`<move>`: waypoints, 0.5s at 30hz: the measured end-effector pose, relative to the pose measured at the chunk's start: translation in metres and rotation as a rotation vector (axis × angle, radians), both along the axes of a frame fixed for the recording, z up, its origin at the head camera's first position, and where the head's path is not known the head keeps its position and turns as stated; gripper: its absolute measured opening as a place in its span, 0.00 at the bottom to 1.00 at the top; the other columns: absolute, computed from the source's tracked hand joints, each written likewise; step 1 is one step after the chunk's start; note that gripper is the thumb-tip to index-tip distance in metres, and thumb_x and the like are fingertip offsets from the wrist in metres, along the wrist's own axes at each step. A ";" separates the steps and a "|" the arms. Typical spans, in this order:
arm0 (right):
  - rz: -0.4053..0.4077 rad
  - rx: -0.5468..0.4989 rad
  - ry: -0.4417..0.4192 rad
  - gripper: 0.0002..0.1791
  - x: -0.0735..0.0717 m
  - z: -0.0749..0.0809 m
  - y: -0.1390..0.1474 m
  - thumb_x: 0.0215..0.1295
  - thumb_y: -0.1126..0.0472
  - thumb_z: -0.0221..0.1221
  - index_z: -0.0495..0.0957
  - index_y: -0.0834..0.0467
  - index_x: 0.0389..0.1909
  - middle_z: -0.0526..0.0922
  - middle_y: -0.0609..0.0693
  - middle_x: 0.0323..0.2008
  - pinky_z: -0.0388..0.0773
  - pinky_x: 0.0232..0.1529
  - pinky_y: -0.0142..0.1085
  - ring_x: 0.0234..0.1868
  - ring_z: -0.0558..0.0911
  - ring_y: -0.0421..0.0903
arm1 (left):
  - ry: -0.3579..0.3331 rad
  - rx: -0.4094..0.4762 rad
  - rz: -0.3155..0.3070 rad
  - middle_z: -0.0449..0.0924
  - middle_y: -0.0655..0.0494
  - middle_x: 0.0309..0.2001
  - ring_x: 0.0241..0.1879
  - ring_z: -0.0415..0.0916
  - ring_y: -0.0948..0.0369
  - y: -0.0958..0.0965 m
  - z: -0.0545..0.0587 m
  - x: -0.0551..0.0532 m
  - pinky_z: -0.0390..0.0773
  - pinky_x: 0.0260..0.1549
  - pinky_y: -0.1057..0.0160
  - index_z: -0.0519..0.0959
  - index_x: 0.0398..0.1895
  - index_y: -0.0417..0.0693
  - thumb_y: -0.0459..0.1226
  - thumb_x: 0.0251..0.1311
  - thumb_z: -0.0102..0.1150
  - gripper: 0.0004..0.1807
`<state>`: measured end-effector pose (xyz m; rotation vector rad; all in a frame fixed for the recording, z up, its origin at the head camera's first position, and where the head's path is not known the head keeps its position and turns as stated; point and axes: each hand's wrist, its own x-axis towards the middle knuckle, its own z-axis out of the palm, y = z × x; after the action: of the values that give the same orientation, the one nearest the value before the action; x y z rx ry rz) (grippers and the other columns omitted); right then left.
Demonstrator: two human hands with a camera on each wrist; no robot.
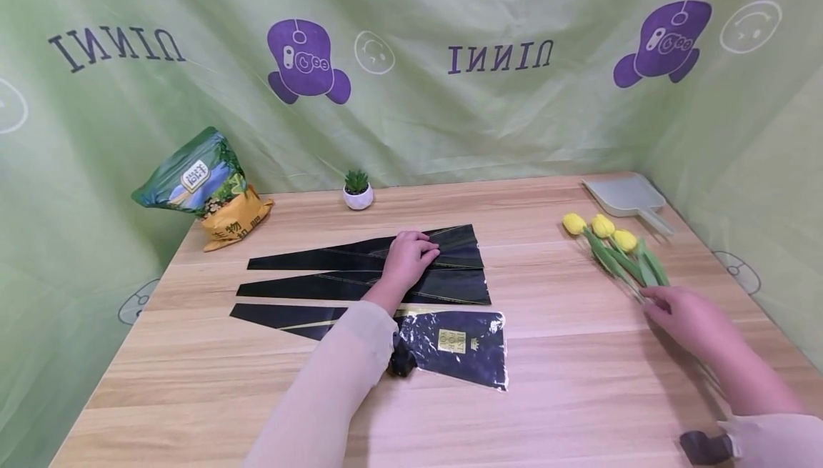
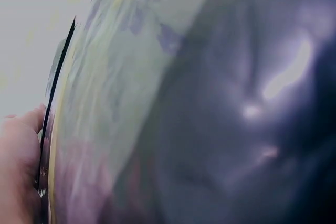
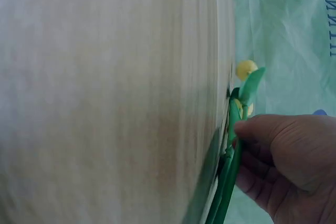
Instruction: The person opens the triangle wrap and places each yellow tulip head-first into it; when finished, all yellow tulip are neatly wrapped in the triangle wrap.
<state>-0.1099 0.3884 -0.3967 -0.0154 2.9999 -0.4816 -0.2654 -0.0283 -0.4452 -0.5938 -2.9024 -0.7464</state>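
Three black tapered flower sleeves lie side by side on the table: a far one [image 1: 347,255], a middle one [image 1: 302,287] and a near one [image 1: 479,366] with a gold printed label and glossy film. My left hand [image 1: 406,262] rests on the far sleeve, fingers loosely bent; its forearm crosses the other two. Dark shiny film fills much of the left wrist view. At the right, three yellow tulips [image 1: 604,226] with green leaves lie slanting across the table. The thumb and fingers of my right hand [image 3: 294,156] pinch their green stems [image 3: 231,171] below the blooms.
A pale dustpan [image 1: 622,196] lies at the back right corner. Toward the back edge stands a small potted succulent [image 1: 357,193]. A green and orange printed bag [image 1: 215,186] is at the back left. Green printed cloth [image 1: 411,125] hangs around the wooden table [image 1: 193,368].
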 end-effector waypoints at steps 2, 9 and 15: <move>0.002 -0.012 0.013 0.21 0.000 0.002 -0.003 0.66 0.65 0.56 0.73 0.75 0.56 0.81 0.61 0.32 0.77 0.37 0.54 0.34 0.79 0.55 | 0.014 0.014 -0.002 0.82 0.52 0.53 0.58 0.73 0.52 0.000 -0.001 0.000 0.69 0.63 0.51 0.87 0.46 0.51 0.44 0.67 0.59 0.12; -0.003 -0.107 0.046 0.20 -0.008 0.013 -0.017 0.69 0.64 0.54 0.72 0.74 0.57 0.80 0.74 0.45 0.79 0.37 0.52 0.40 0.80 0.62 | 0.016 0.093 0.000 0.84 0.53 0.49 0.56 0.75 0.53 -0.002 0.000 0.002 0.71 0.62 0.53 0.87 0.44 0.50 0.43 0.66 0.60 0.12; -0.035 -0.204 0.089 0.21 -0.018 0.024 -0.033 0.72 0.60 0.53 0.72 0.73 0.58 0.82 0.69 0.44 0.78 0.35 0.38 0.39 0.80 0.48 | 0.002 0.201 0.006 0.87 0.52 0.46 0.56 0.77 0.53 -0.003 -0.001 0.002 0.72 0.62 0.56 0.87 0.43 0.46 0.40 0.64 0.62 0.11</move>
<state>-0.1279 0.3556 -0.3723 -0.0002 3.0267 -0.8087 -0.2633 -0.0312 -0.4461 -0.5620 -2.7786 -1.0200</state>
